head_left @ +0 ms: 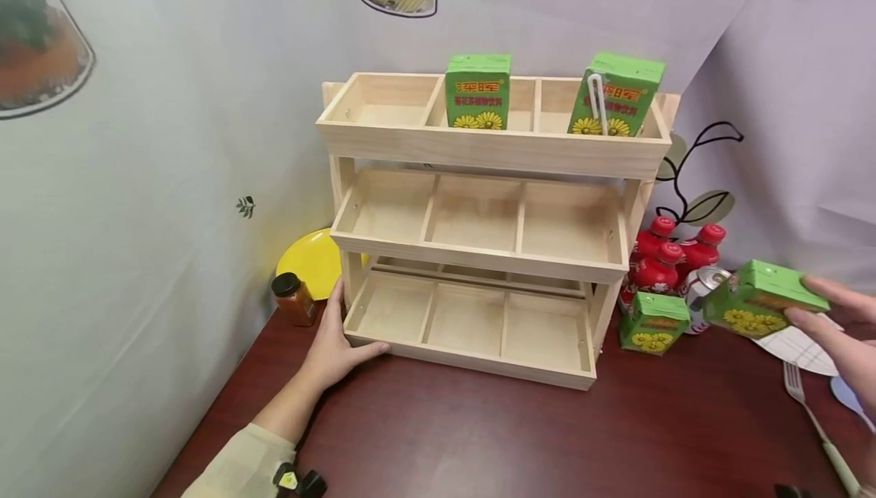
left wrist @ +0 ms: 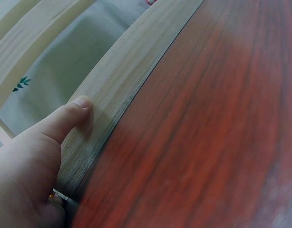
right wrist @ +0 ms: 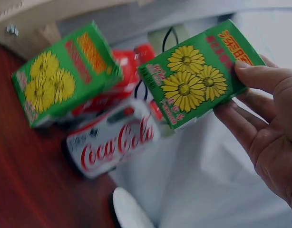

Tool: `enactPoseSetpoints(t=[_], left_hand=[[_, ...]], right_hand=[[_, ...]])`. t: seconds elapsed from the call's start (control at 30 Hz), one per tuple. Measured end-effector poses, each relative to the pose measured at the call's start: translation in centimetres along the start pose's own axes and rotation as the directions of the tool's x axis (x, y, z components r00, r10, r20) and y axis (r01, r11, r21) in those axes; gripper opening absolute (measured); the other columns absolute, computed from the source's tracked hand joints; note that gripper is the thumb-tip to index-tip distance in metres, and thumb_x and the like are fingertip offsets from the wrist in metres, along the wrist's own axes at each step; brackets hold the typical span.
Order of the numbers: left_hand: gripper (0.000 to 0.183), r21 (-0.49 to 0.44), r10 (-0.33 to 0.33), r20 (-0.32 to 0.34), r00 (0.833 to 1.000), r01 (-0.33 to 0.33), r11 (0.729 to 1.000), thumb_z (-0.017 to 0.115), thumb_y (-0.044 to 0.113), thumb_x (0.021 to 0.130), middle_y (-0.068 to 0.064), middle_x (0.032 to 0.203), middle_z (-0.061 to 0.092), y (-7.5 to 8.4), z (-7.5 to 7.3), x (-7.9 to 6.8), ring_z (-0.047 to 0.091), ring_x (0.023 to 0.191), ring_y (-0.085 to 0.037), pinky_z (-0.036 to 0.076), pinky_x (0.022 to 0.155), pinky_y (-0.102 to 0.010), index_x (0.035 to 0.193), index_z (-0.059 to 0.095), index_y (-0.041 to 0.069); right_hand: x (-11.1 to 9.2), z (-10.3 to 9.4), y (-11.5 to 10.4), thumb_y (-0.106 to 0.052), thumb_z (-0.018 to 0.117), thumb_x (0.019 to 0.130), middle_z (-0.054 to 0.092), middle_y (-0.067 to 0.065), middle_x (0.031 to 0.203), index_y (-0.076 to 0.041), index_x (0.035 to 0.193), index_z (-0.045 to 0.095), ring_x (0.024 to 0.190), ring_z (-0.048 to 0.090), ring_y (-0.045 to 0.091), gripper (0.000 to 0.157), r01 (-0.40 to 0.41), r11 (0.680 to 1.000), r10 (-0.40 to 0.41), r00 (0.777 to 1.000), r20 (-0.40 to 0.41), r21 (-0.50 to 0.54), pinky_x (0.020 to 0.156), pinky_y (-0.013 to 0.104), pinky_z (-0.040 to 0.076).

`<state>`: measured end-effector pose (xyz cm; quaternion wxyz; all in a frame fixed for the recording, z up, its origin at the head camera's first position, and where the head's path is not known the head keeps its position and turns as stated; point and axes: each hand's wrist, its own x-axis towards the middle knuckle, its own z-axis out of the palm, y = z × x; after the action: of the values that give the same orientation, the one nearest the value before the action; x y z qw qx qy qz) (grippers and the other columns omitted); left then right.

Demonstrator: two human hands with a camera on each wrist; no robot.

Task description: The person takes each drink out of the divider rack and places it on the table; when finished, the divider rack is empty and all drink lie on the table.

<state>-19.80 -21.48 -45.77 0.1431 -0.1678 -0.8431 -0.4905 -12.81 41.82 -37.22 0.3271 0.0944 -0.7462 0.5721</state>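
Handling a green carton (head_left: 763,300)

Head: held in the right hand (head_left: 852,350), right of the rack (head_left: 479,255), above the tabletop (head_left: 493,437).

Left wrist: pressing the rack's front with the straight-thumbed left hand (left wrist: 27,173).

Right wrist: pinched near one end; probably light, smooth, easily dented, best grasped by stiff edges.

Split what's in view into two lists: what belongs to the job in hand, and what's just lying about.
Belongs, it seems:
- green carton in the right hand
- wooden rack, gripped by the left hand
- top-middle carton
- top-right carton
- carton beside rack

Probably lying about:
- yellow plate
- black-lidded jar
- red bottles
- Coca-Cola can
- fork
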Motion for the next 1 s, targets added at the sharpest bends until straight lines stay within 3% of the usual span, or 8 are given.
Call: enactPoseSetpoints(t=[0.1, 0.3, 0.37, 0.47, 0.53, 0.77, 0.93, 1.0], left_hand=[[0.133, 0.001, 0.000, 0.001, 1.000, 0.000, 1.000, 0.095, 0.020, 0.059, -0.018, 0.153, 0.024, 0.2, 0.0, 0.0, 0.032, 0.134, -0.032, 0.027, 0.105, -0.054, 0.156, 0.004, 0.011], [0.134, 0.011, -0.005, -0.003, 1.000, 0.005, 1.000, 0.095, 0.017, 0.058, -0.018, 0.153, 0.023, 0.1, -0.1, 0.0, 0.031, 0.135, -0.032, 0.027, 0.105, -0.054, 0.156, 0.004, 0.010], [0.134, 0.013, -0.009, -0.003, 1.000, 0.009, 1.000, 0.095, 0.017, 0.058, -0.017, 0.154, 0.022, 0.1, -0.1, 0.0, 0.030, 0.135, -0.032, 0.027, 0.105, -0.054, 0.156, 0.004, 0.009], [0.134, 0.009, -0.011, 0.000, 1.000, 0.011, 1.000, 0.095, 0.018, 0.059, -0.017, 0.154, 0.022, 0.1, -0.1, -0.1, 0.030, 0.135, -0.031, 0.027, 0.105, -0.054, 0.156, 0.003, 0.010], [0.133, 0.005, -0.011, 0.001, 1.000, 0.011, 1.000, 0.095, 0.018, 0.059, -0.018, 0.154, 0.022, 0.2, -0.1, -0.1, 0.031, 0.135, -0.031, 0.027, 0.105, -0.053, 0.156, 0.003, 0.010], [0.132, -0.005, -0.016, 0.008, 1.000, 0.016, 1.000, 0.094, 0.019, 0.060, -0.019, 0.153, 0.023, 0.4, -0.1, -0.2, 0.032, 0.134, -0.032, 0.028, 0.104, -0.052, 0.156, 0.003, 0.011], [0.132, -0.001, -0.021, 0.008, 1.000, 0.021, 1.000, 0.094, 0.019, 0.061, -0.018, 0.152, 0.024, 0.5, -0.1, -0.1, 0.033, 0.134, -0.033, 0.028, 0.104, -0.052, 0.156, 0.003, 0.011], [0.132, 0.007, -0.024, 0.007, 1.000, 0.024, 1.000, 0.094, 0.019, 0.060, -0.018, 0.152, 0.025, 0.4, -0.1, -0.1, 0.034, 0.133, -0.033, 0.028, 0.104, -0.052, 0.156, 0.003, 0.011]], right_hand=[[-0.1, -0.6, 1.3, 0.035, 0.049, 0.076, 0.070, -0.003, 0.111, 0.019, 0.123, 0.054, 0.096, 0.066, 0.003, 0.050, -0.003, 0.986, -0.005, 0.999, 0.047, 0.167, 0.078, 0.011, 0.047], [-1.1, -1.3, 3.7, 0.033, 0.054, 0.077, 0.072, -0.002, 0.102, 0.016, 0.126, 0.054, 0.089, 0.068, 0.005, 0.052, -0.114, 0.971, 0.090, 0.989, 0.119, 0.212, 0.072, 0.014, 0.050], [-1.5, -1.2, 4.6, 0.034, 0.053, 0.077, 0.072, 0.005, 0.103, 0.018, 0.127, 0.052, 0.091, 0.069, 0.010, 0.053, -0.185, 0.931, 0.150, 0.980, 0.133, 0.315, 0.072, 0.017, 0.052], [-2.0, -1.2, 5.7, 0.032, 0.056, 0.077, 0.072, 0.009, 0.102, 0.016, 0.128, 0.051, 0.091, 0.069, 0.012, 0.054, -0.275, 0.899, 0.236, 0.960, 0.152, 0.341, 0.072, 0.020, 0.053], [-2.2, -1.3, 6.2, 0.028, 0.059, 0.079, 0.072, 0.006, 0.102, 0.012, 0.128, 0.055, 0.091, 0.069, 0.010, 0.053, -0.326, 0.894, 0.286, 0.943, 0.170, 0.308, 0.071, 0.020, 0.052], [-2.4, -1.6, 7.0, 0.013, 0.071, 0.080, 0.072, -0.013, 0.097, -0.004, 0.125, 0.065, 0.083, 0.066, -0.002, 0.048, -0.371, 0.928, 0.371, 0.908, 0.196, -0.039, 0.065, 0.013, 0.050], [-2.5, -1.4, 7.1, 0.008, 0.072, 0.081, 0.070, -0.019, 0.096, -0.006, 0.125, 0.065, 0.084, 0.065, -0.005, 0.047, -0.327, 0.929, 0.356, 0.918, 0.177, -0.170, 0.065, 0.014, 0.050], [-2.6, -1.2, 7.1, 0.009, 0.072, 0.081, 0.070, -0.020, 0.097, -0.003, 0.124, 0.065, 0.085, 0.065, -0.006, 0.046, -0.313, 0.935, 0.340, 0.925, 0.169, -0.168, 0.065, 0.013, 0.050]])
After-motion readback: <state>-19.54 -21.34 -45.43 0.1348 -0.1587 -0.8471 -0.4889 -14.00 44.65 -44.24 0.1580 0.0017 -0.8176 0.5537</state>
